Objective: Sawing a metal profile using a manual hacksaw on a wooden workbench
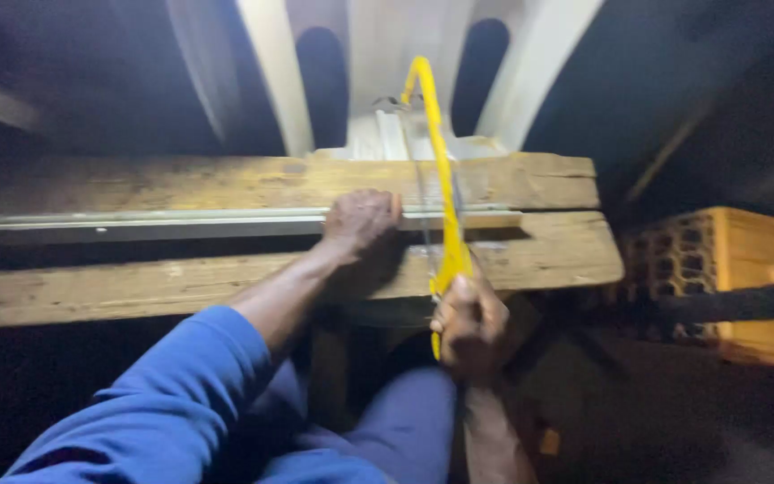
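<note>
Two hands share the cut: right hand [469, 315] fingers wrap the yellow hacksaw [441, 170] handle, while left hand [360, 222] fingers press the metal strip [136, 220] against the wooden planks [181, 184], steadying it just beside the blade.

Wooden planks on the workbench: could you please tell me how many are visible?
2: a far plank by the white chair, a near plank towards the person; darkness may hide others.

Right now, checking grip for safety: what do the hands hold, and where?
Right hand grips the yellow hacksaw by its handle; left hand presses the metal strip.
</note>
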